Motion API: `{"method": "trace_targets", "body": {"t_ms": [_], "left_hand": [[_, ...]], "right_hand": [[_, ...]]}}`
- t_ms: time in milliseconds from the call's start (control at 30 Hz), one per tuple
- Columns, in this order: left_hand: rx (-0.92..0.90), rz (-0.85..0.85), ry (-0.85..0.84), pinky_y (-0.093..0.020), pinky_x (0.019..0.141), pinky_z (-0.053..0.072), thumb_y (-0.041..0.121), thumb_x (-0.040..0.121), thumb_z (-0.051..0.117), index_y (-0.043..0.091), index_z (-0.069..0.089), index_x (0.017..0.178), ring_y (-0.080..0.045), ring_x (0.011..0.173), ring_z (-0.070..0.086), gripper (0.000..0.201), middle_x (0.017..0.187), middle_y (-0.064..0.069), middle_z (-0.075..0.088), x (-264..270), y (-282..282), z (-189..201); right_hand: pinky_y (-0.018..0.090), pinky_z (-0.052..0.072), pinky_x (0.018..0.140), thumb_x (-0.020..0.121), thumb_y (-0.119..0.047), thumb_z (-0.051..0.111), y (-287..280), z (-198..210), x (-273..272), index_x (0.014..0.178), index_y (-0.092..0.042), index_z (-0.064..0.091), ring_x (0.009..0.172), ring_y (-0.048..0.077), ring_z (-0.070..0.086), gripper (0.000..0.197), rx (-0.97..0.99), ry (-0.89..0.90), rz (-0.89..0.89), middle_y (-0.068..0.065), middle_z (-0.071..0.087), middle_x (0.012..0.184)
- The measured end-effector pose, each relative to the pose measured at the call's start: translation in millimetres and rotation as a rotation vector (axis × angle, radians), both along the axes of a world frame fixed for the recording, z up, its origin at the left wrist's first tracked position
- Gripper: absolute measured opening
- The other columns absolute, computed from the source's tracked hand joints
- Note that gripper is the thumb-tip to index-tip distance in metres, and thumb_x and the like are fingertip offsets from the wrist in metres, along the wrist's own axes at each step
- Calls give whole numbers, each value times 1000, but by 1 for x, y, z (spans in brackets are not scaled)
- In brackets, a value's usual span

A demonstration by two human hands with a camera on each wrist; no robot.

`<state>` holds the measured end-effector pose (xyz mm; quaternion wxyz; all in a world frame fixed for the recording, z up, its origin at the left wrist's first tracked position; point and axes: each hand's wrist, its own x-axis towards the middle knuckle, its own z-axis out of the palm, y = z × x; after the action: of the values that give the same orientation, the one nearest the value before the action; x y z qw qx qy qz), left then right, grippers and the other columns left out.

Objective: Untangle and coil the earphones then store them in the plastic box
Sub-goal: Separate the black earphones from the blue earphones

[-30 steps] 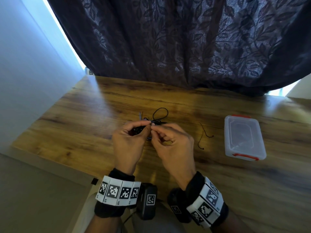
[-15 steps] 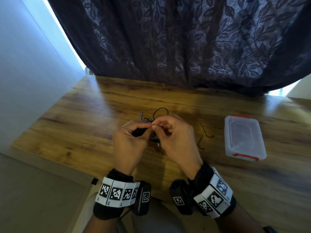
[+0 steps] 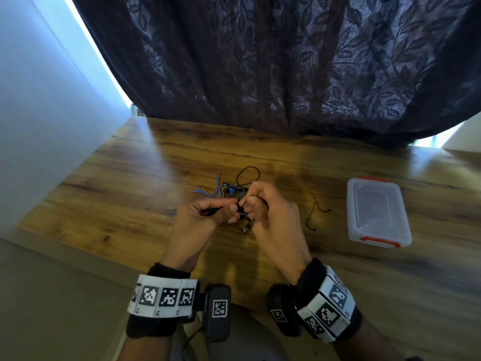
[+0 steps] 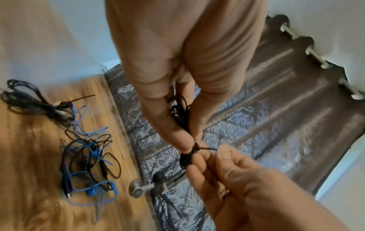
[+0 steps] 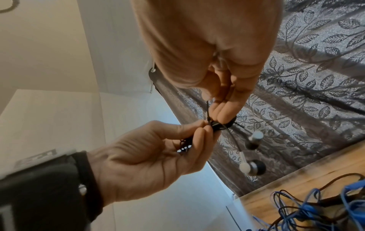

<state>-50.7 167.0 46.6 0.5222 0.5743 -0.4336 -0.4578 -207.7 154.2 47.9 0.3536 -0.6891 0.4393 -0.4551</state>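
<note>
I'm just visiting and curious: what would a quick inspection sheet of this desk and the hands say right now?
Surface: wooden table, with bright glare patches.
Job's things: black earphones bundled and held above the table, earbuds dangling below; plastic box with red clips, lid on, to the right.
Clutter: a thin black tie lying loose between the hands and the box.
Hands: left hand pinches the bundle; right hand pinches a thin black strand at the bundle's wrap.
Cables: a blue and black tangle on the table beyond the hands, plus a separate black bunch.
Surroundings: dark leaf-patterned curtain behind, pale wall to the left.
</note>
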Motion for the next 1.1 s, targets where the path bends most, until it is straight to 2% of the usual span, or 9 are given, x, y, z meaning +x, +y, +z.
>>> {"method": "trace_targets", "body": {"t_ms": [100,300,433,500,700,800,933,1033,1100], "left_hand": [[-15,-4,34,-27,80,60,13,72,78,7,77,98,-18,81,74,27,93,-8,79,0,1,-1],[-90,12,-182,-42,88,59,15,78,83,15,79,98,-16,95,74,21,98,1,78,-6,3,-4],[-70,5,-157,-47,90,58,7,80,80,14,79,94,-20,95,74,15,97,-2,78,-8,2,-5],[-44,8,-138,-49,91,57,3,82,77,13,78,91,-22,96,73,14,97,-6,77,-7,2,-7],[-47,3,-160,-37,82,57,-6,80,72,12,77,81,-22,89,71,19,89,-5,75,-9,8,-10],[-28,26,-208,-39,82,57,-5,78,72,16,78,79,-21,87,71,22,87,-2,76,-7,6,-17],[21,38,-279,-39,82,58,6,80,74,20,77,82,-16,89,71,14,89,-1,75,1,3,-32],[105,66,-294,-31,82,57,4,83,74,19,75,87,-13,91,71,16,93,3,76,13,-2,-47],[177,85,-330,-33,81,58,4,83,74,20,73,88,-16,90,71,17,94,2,75,23,-7,-54]], "right_hand": [[31,60,72,101,1,47,1,-2,1,105,-15,53,85,6,69,17,18,6,-9,-2,70,92],[27,57,72,101,0,47,5,-1,3,102,-12,52,84,4,67,14,-14,7,-47,0,69,91],[31,51,60,97,3,50,6,-3,7,96,-13,53,74,13,61,17,-28,-3,-74,2,63,83],[27,46,58,95,4,52,6,-5,10,94,-14,54,71,14,58,18,-29,-12,-77,1,61,81],[42,51,65,84,12,50,8,-11,14,89,-12,54,75,18,57,25,-8,-39,-79,1,58,80],[42,51,64,82,13,49,10,-14,17,87,-13,53,74,18,56,27,17,-61,-92,1,57,78],[42,56,72,94,3,55,6,-12,15,94,-13,60,80,16,63,17,135,31,5,2,65,86],[28,57,81,99,-12,58,-12,-5,2,108,-18,64,92,4,64,12,325,207,92,-8,67,100],[17,50,75,100,-15,58,-30,-4,-9,111,-19,63,93,-1,59,13,368,292,89,-13,63,104]]}}
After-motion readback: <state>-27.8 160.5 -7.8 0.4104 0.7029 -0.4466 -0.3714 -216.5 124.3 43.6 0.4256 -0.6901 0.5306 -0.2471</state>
